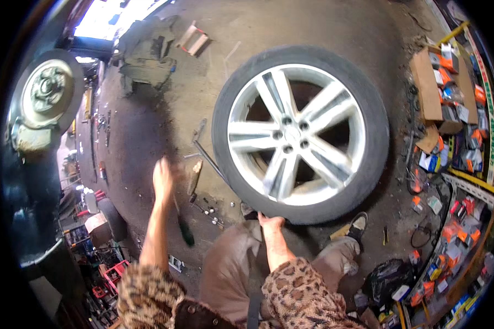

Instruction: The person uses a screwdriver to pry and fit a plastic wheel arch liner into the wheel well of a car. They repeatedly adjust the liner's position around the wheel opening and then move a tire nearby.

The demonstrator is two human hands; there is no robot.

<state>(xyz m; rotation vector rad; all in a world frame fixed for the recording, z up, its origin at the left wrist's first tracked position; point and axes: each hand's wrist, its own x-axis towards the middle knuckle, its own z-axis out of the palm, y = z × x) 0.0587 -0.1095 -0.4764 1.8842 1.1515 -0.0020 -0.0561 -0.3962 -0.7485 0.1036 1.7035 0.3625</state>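
A car wheel (292, 133) with a silver alloy rim and black tyre (301, 214) fills the middle of the view, its spoked face toward me. My right hand (271, 221) holds the tyre at its lower edge, near my knee; part of the fingers is hidden there. Off to the left, apart from the wheel, my left hand (163, 178) is raised over the dark floor. Motion smears its fingers, so whether they hold anything is unclear. Below it shows a thin tool with a dark handle (186, 233). A long metal bar (209, 160) reaches the tyre's left edge.
At the far left hangs a car's bare brake disc (45, 88) with its caliper (32, 136). Small nuts (212, 211) lie near my knee. A cardboard box (427, 85) and many small packages crowd the right side. A black bag (391, 278) sits at lower right.
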